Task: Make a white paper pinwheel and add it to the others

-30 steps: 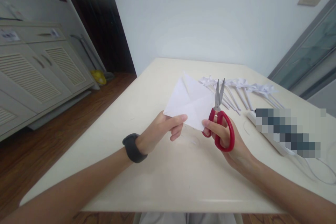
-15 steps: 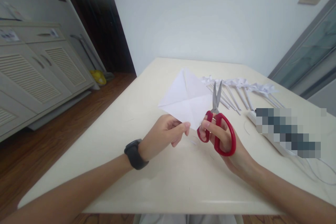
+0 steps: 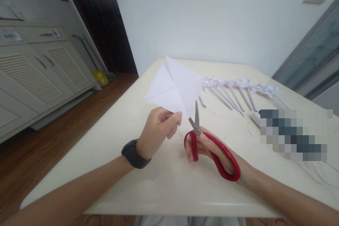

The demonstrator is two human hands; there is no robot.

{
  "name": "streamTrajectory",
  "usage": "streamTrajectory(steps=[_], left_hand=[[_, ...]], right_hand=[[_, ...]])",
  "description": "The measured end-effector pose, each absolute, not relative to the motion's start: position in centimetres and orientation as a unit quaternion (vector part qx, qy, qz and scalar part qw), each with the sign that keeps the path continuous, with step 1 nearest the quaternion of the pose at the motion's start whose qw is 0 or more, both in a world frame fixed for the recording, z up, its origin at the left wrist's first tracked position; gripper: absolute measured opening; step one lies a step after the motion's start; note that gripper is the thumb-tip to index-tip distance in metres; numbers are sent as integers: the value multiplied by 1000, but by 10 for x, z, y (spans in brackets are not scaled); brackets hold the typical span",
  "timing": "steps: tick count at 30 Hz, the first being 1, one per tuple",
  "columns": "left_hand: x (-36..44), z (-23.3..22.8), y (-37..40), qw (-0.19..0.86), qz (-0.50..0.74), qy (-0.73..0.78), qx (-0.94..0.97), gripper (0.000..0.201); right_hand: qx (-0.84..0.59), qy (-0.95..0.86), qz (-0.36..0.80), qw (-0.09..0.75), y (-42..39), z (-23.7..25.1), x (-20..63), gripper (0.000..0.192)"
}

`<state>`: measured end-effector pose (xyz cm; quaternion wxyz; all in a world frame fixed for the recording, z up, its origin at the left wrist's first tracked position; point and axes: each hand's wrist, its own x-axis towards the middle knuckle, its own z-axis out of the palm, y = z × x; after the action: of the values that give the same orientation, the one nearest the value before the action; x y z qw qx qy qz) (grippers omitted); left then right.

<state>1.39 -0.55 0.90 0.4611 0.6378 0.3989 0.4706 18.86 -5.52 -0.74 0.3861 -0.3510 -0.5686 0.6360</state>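
A square sheet of white paper (image 3: 173,86) with crossing diagonal creases is pinched along its near edge by my left hand (image 3: 162,123), above the table. My right hand (image 3: 203,144) has its fingers in the red handles of a pair of scissors (image 3: 196,127). The scissor blades are spread apart around the paper's near corner, one of them partly hidden behind or under the sheet. A black watch sits on my left wrist.
White paper pinwheels (image 3: 241,84) on rolled paper sticks lie in a row at the back right of the table (image 3: 148,190). One rolled paper stick (image 3: 202,101) shows beside the sheet. A pixelated object (image 3: 291,136) and thin wires lie at the right.
The paper and my left hand have shifted left and slightly up. My right hand has brought the scissors left and down to the paper's near corner, and their blades have spread wider.
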Motion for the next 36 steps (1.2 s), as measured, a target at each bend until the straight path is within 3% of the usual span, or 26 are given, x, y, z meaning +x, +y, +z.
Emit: streamTrajectory(steps=[9,36], left_hand=[[17,11,-12,456,383,425,682,45],[17,11,-11,455,398,419,677,43]], right_hand=[[-371,-585,637,338,-57,17,186,37],[-372,-590,632,337,-58,19,187,38]])
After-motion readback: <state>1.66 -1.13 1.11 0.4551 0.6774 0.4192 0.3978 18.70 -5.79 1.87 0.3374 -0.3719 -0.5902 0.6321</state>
